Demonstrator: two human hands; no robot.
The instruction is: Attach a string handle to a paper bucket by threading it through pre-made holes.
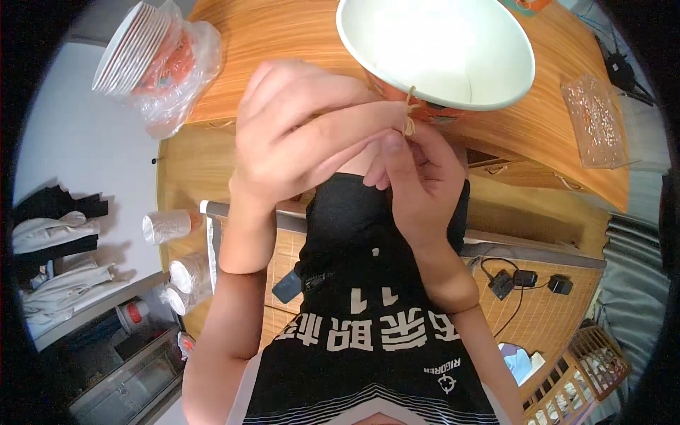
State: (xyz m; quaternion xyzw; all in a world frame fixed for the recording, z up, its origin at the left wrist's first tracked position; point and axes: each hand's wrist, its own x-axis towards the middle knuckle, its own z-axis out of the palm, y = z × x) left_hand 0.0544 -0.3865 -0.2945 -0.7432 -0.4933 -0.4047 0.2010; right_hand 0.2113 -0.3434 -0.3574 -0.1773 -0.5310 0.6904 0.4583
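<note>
The table [269,34], biggest of all, curves round ahead of me from 10 to 3 o'clock of my fingertips. On it the tub [439,44], pale inside, tips its mouth toward me at about 12:30, its near rim just beyond my fingers. The stack [142,58] of nested tubs, partly in plastic film, lies well apart between 9 and 10. My left hand [301,134] comes in from 9, its thumb and forefinger brought together on the cord. My right hand [428,180] comes from between 5 and 6, thumb and finger narrowly spaced about the cord's lower end; I cannot tell whether they press on it. The clear box [593,122] sits well off at 3.

Smallest is the cord [409,125], right at my fingertips, its long axis close to 12–6, the upper end passing in front of the tub's rim. Both hands are at it, neither plainly nearer.

My fingers cover part of the cord, so I can't make out how its strands cross. The tub's far edge is cut off, and the box's contents are too small to tell.
</note>
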